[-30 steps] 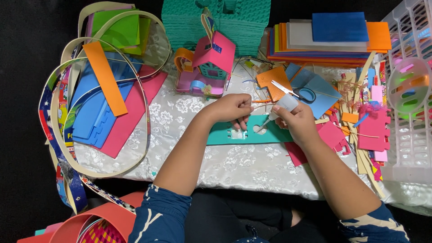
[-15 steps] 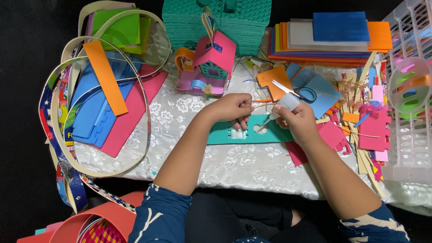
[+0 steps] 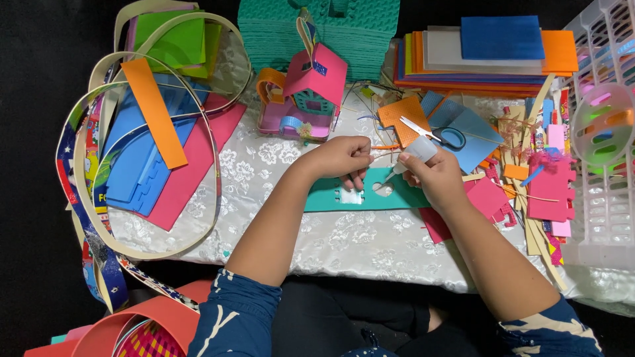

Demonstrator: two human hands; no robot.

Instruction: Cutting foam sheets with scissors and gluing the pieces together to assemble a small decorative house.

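Note:
My left hand (image 3: 342, 157) pinches a thin orange stick (image 3: 385, 147) above a teal foam strip (image 3: 331, 198) that has cut-out shapes and lies on the white patterned tablecloth (image 3: 264, 165). My right hand (image 3: 433, 177) grips a small clear glue bottle (image 3: 417, 151), its tip pointing down toward the strip. A little foam house (image 3: 307, 96) with a pink roof stands just behind my hands.
Scissors with a blue handle (image 3: 436, 134) lie on blue and orange foam pieces at the right. Stacked foam sheets (image 3: 489, 53) and a green woven basket (image 3: 324, 33) sit at the back, a white plastic basket (image 3: 605, 132) at the right edge, loose foam sheets and ribbon (image 3: 159, 145) at the left.

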